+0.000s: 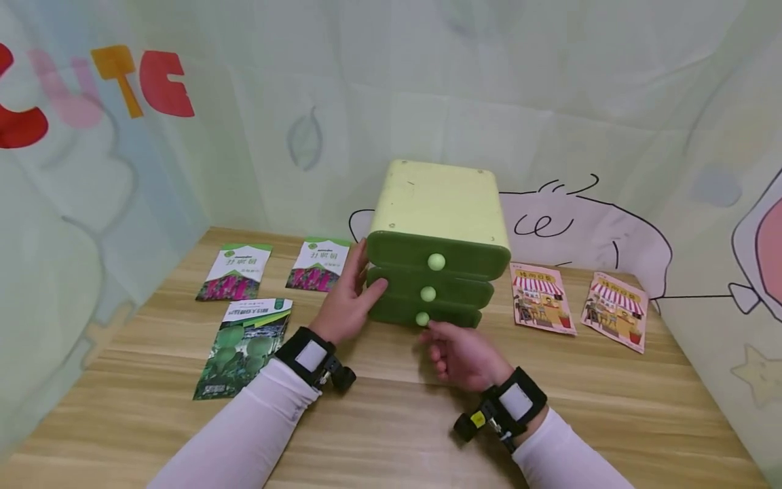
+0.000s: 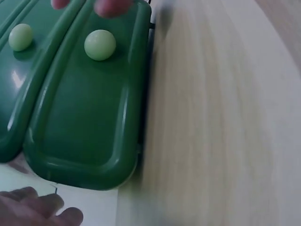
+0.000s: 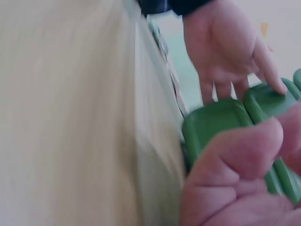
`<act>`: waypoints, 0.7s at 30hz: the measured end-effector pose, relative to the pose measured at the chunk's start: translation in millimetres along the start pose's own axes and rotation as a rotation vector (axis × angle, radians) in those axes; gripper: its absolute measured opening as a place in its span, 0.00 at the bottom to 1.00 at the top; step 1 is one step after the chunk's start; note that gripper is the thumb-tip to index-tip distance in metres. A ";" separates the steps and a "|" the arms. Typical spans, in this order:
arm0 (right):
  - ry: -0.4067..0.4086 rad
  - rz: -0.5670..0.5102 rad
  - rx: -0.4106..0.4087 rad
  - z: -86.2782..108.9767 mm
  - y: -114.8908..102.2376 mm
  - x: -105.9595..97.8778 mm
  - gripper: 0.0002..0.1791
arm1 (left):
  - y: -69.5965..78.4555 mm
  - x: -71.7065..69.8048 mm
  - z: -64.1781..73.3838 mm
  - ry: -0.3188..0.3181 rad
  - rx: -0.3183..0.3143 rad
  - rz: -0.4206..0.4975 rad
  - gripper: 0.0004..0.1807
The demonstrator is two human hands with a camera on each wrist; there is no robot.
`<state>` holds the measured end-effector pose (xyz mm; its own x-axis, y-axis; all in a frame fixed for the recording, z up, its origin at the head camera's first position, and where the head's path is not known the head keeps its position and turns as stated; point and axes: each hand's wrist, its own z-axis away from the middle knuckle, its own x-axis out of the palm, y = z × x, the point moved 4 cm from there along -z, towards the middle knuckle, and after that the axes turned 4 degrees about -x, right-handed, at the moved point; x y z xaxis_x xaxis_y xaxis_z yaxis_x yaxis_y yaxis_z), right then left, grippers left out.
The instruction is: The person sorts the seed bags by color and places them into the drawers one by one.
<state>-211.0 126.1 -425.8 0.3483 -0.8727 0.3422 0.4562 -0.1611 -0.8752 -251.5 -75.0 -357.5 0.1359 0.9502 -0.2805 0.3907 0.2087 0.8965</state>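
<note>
A small drawer cabinet [image 1: 441, 198] with a pale yellow-green body and three dark green drawer fronts stands on the wooden table. Each front carries a round light-green knob. My left hand [image 1: 343, 309] rests at its left side, fingers extended along the wall and thumb against the front. By the bottom drawer [image 2: 84, 117] is my right hand [image 1: 467, 356], its fingers loosely bent. In the left wrist view, the right fingertips [image 2: 113, 6] are just beyond the bottom knob [image 2: 99, 45], with a gap between. The right wrist view shows the left thumb over a drawer front [image 3: 268, 100].
Left of the cabinet lie two white seed packets [image 1: 235, 272] with pink pictures and a larger green packet [image 1: 244, 348]. Two pink packets [image 1: 540, 299] with striped awnings lie to the right. A printed cloth [image 1: 275, 136] hangs behind the wooden table [image 1: 391, 421].
</note>
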 end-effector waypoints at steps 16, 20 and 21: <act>-0.045 -0.320 0.057 -23.3 4.2 3.1 0.20 | -12.8 4.2 0.5 -0.004 -0.022 -0.047 0.33; -0.079 -0.392 0.029 -25.2 4.0 2.5 0.22 | -3.8 4.4 2.5 0.000 -0.038 -0.044 0.33; -0.083 -0.400 0.021 -25.7 4.2 2.4 0.22 | -4.1 4.6 2.5 0.000 -0.043 -0.040 0.33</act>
<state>-229.3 111.5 -437.5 0.2041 -0.7027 0.6816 0.5855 -0.4704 -0.6603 -250.3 -72.0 -363.4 0.1212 0.9407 -0.3168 0.3566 0.2566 0.8983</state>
